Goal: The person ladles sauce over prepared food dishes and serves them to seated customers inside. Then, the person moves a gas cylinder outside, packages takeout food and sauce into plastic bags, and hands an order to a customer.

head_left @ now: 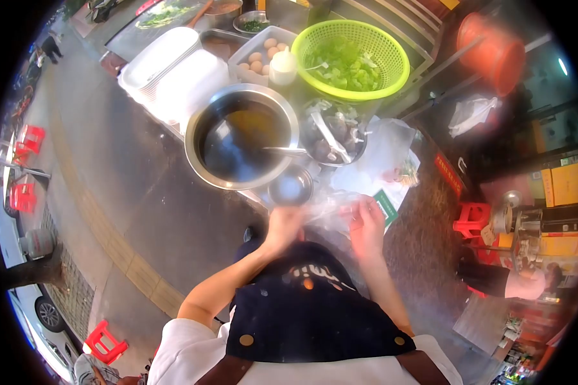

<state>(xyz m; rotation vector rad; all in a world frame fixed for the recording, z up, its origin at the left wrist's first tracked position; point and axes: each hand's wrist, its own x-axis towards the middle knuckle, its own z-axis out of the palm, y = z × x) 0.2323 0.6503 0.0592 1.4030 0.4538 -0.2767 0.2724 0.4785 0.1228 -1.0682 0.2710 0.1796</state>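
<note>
A clear, crumpled plastic bag (331,210) stretches between my two hands in front of the apron. My left hand (284,226) is closed on its left end, though motion blurs the fingers. On the other side, my right hand (367,223) pinches the bag with bent fingers. Just beyond my left hand stands a small metal bowl (290,186). A green-and-white card or packet (386,206) lies beside my right hand, near white plastic sheets or bags (372,163).
A wide metal pot (196,151) of dark liquid stands ahead, with a lidless container (359,151) beside it. Behind are a green basket (401,70) of leaves, a squeeze bottle (282,67), eggs (257,67) and stacked foam boxes (189,83). Red stools (106,342) stand on the pavement.
</note>
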